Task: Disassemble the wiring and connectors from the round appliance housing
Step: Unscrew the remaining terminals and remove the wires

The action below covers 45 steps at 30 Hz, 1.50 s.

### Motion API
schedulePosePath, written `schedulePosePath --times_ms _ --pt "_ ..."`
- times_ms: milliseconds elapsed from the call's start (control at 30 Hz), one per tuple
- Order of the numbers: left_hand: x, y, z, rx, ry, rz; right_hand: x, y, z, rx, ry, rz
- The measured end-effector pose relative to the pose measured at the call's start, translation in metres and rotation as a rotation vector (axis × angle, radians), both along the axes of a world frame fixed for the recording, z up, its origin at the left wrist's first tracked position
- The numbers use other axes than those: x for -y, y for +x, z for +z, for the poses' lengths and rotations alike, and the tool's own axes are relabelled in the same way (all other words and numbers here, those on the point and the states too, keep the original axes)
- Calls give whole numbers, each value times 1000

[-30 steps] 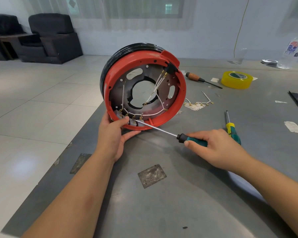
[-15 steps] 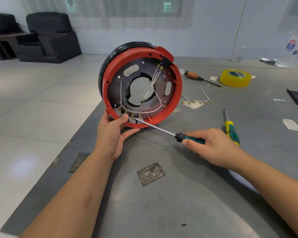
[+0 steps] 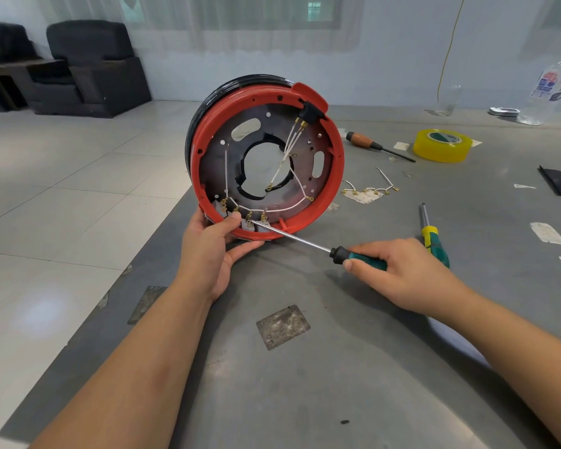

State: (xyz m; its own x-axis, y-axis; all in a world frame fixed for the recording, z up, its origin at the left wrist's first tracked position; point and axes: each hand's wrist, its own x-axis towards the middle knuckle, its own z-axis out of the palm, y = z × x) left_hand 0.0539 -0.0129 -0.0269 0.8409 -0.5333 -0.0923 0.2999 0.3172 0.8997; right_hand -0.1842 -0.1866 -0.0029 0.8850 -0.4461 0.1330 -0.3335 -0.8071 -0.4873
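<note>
Your right hand (image 3: 408,273) closes its grip around the green handle of the screwdriver (image 3: 358,256), fingers curled over it. From that grip the shaft runs up and to the left, its long axis slanting toward the bottom of the round housing (image 3: 336,163), and the tip sits at the row of brass connectors (image 3: 249,217) just inside the red rim. Your left hand (image 3: 209,251) grips that rim from below, thumb pressed on the inner edge right beside the tip, holding the housing tilted up on its edge on the desk (image 3: 337,367). So the work lies up-left of your right grip and touching your left. White wires (image 3: 285,207) link the connectors and climb to a black plug (image 3: 308,112) at the top right. The next move probably calls for prying or loosening along that shaft line; watch the thumb. A removed wire set (image 3: 368,190), a second screwdriver (image 3: 433,236), and yellow tape (image 3: 442,145) lie well to the right.
</note>
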Motion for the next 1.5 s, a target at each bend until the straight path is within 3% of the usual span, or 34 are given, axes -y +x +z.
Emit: schedulePosePath --times_ms 433,700,933,1000,1133,1167,1233,1300,1367,1500 --pt "0 1 0 -3 -13 15 -5 0 2 22 -236 47" --pt "-3 4 3 27 9 7 -4 2 -3 72 -11 5" --pt "-5 7 4 2 50 -16 -4 -2 3 48 -172 13" --pt "-5 8 4 -13 44 -20 -4 -2 4 40 -105 -10" --pt "-5 7 5 -23 34 -22 -5 4 6 30 388 -56" --pt "-5 7 6 -26 32 -21 -5 4 7 32 432 -61" --pt "-5 6 6 -36 29 -17 -7 2 10 36 355 -55" --pt "-5 5 6 -37 27 -19 -8 -1 13 1 145 -39" --pt "-5 4 6 -36 23 -27 -8 -1 15 -14 97 -45" --pt "-6 4 8 -36 13 -17 -8 1 18 72 593 -81"
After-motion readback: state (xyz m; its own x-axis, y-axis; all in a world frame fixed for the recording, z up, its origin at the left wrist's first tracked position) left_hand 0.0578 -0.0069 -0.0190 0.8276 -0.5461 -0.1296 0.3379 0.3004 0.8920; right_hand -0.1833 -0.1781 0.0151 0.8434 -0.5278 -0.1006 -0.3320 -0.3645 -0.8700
